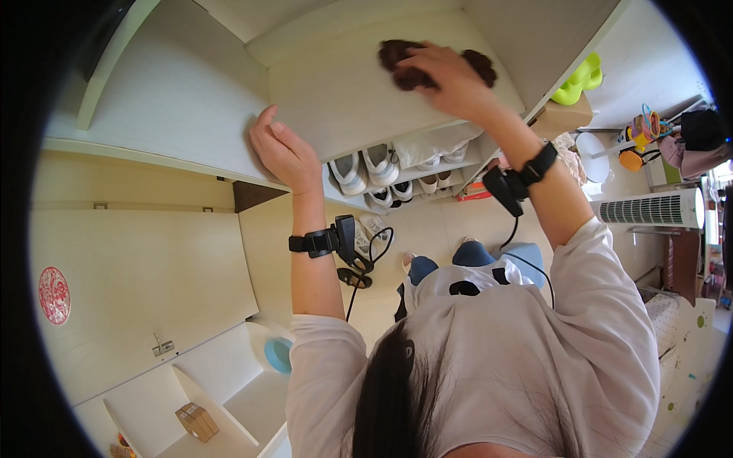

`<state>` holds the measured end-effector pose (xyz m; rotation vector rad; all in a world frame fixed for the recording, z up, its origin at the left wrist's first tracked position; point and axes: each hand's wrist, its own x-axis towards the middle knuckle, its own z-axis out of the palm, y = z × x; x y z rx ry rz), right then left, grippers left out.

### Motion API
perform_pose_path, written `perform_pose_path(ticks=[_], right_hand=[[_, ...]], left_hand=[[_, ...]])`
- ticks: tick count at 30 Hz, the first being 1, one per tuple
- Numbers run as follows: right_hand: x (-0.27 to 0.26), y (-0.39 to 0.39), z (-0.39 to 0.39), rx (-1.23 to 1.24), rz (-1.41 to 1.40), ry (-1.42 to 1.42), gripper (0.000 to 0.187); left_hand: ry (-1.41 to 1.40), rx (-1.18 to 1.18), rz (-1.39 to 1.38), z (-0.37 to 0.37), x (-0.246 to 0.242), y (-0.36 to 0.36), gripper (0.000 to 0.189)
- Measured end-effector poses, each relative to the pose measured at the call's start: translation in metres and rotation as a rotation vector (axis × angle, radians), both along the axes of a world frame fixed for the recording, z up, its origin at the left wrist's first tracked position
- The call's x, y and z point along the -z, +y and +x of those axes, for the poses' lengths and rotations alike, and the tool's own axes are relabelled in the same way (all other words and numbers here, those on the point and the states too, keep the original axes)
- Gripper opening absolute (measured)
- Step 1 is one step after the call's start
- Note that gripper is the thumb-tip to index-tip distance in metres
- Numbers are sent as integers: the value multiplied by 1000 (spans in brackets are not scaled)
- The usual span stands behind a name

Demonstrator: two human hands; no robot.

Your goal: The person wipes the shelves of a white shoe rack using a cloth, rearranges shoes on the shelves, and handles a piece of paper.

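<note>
My right hand [452, 80] presses a dark brown, bunched cloth [412, 71] onto a cream shelf board [343, 86] of an open cabinet. Part of the cloth shows on either side of the hand, and the fingertips are partly lost in it. My left hand [286, 151] rests against the cabinet's white side panel [172, 103], at the left end of the board, fingers bent and holding nothing. Both wrists bear black straps with small devices and cables. Below the board, several pairs of shoes [381, 163] stand on lower shelves.
More shoes [366, 235] lie on the tiled floor beside the cabinet. A light blue stool [524, 260] stands near my legs. To the right are a green plastic object [578, 77] on a cardboard box [564, 114] and a white fan [650, 209]. A small carton [196, 422] sits in a white shelf unit at lower left.
</note>
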<state>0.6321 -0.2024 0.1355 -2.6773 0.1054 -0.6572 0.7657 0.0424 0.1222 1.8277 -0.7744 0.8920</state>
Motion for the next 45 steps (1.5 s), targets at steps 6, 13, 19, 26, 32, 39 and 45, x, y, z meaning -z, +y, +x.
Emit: perform_pose_path(ticks=[6,13,19,26,32,39,45], right_hand=[[-1,-13,-33,173,-76,-89,42],[2,68,10,80,-4,-130,36],[-4,120,42,-120,-27,-44,34],[17,96,26,-54,3,-234,39],[16,36,11,208,-57,-270,36],[28,-34,75,442,-70,-209,45],[20,0,140,538,-174,-15,51]], left_hand=[[-21,-15,13,-1,-2,-3,37],[-77,-47,41,4,3,1,38],[-69,-35,49,5,3,-6,40],[-54,-42,90,3,4,0,39],[-32,-31,85,-1,0,1,33],[2,-10,91,-3,-3,-6,30],[-21,-34,126,-2,-1,-5,28]])
